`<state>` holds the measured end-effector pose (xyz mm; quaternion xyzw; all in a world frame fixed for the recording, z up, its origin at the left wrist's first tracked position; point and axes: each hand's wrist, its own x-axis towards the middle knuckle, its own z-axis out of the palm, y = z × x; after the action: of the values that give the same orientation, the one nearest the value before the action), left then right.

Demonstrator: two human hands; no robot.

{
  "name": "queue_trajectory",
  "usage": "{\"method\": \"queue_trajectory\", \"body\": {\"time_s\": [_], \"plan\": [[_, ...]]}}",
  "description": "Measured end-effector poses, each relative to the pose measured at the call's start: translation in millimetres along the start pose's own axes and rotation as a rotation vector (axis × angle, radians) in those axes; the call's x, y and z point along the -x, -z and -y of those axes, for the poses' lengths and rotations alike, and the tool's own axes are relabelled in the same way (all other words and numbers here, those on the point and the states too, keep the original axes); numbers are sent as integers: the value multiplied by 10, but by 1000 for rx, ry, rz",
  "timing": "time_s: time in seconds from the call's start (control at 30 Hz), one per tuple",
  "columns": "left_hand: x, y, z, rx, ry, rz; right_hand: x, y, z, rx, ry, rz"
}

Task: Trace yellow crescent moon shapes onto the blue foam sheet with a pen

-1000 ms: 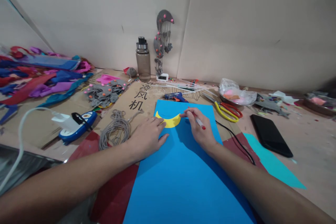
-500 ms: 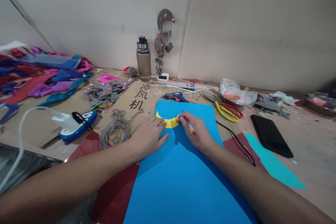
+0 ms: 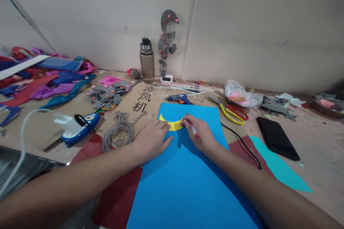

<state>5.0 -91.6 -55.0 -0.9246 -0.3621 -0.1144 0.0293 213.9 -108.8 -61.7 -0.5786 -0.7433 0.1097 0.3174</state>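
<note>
A yellow crescent lies near the top of a large blue sheet. My left hand rests flat at the crescent's left part, its fingers stretched over the sheet's edge and onto the yellow shape. In my right hand is a white pen with a red end, gripped between thumb and fingers at the crescent's right side. The pen's tip is hidden by the fingers. A faint curved line shows on the blue above the crescent.
Behind the sheet lie a blue glue gun and scissors. A phone is at the right. Grey cord and a blue-white power strip sit left. A bottle stands by the wall.
The pen in my right hand has tilted slightly, its red end shifting a little left. A white strip at the far left now lies over the felt pile. My left hand stays put.
</note>
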Motion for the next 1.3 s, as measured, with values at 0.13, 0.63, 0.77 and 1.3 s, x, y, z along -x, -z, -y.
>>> {"method": "queue_trajectory", "body": {"time_s": [0.13,0.63,0.77,1.3], "plan": [[-1,-5,1,2,10,-10,3,16,10,-43,-21,5],[7,-13,5,25,14,1,-6,-6,-14,-46,16,-21],[5,-7,3,16,6,0,9,12,-14,-108,13,-35],[4,2,6,30,-38,-21,26,-12,-88,-409,-122,-247]]}}
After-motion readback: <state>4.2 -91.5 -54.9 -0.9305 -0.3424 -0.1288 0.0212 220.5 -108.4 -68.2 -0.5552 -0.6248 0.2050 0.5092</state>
